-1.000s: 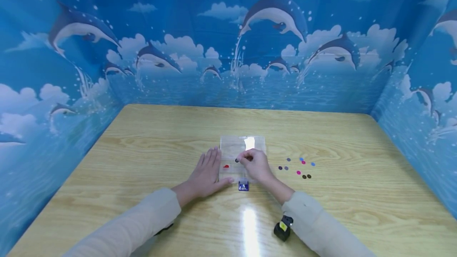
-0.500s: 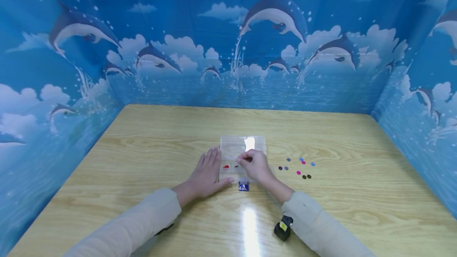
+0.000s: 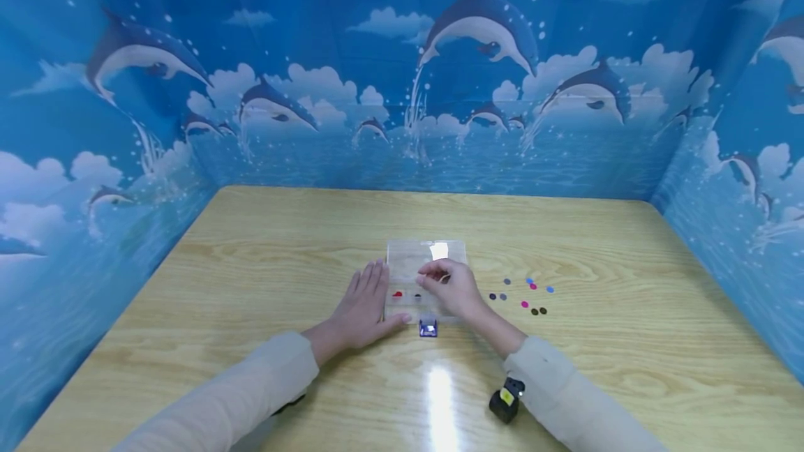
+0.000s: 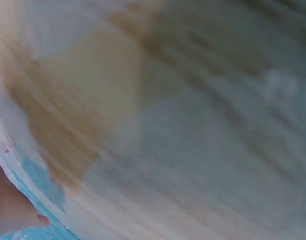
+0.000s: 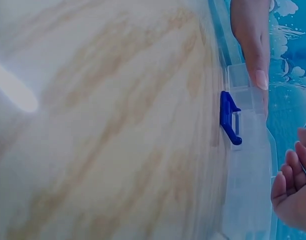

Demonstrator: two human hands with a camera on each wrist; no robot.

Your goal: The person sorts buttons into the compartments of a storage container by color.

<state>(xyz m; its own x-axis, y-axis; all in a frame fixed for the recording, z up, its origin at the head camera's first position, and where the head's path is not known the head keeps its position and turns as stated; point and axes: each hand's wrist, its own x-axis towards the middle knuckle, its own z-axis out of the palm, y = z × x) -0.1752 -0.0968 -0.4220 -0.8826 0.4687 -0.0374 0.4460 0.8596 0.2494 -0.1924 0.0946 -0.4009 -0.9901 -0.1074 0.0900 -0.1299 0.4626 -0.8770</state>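
A clear plastic compartment box [image 5: 248,175] lies on the table with its lid [image 3: 408,255] folded back. My left hand [image 3: 361,305] rests flat along the box's left side, fingers straight, thumb at the front edge. Over the box hovers my right hand [image 3: 451,287], thumb and index tips slightly apart, with nothing visible between them. Its other fingers [image 5: 289,172] are loosely bent in the right wrist view. Red discs [image 3: 398,294] lie in one compartment, and a small black disc [image 3: 417,296] lies in the compartment to their right. A blue latch [image 3: 428,327] hangs at the front.
Several small flat discs, among them blue discs [image 3: 550,289], pink discs [image 3: 524,304] and dark discs [image 3: 539,311], lie scattered on the wooden table [image 3: 283,229] right of the box. A dolphin-print curtain [image 3: 377,145] encloses the table's back and sides.
The black disc left my right fingertips and dropped into the compartment beside the red ones. My right thumb and index have parted a little. My left hand stays in place.
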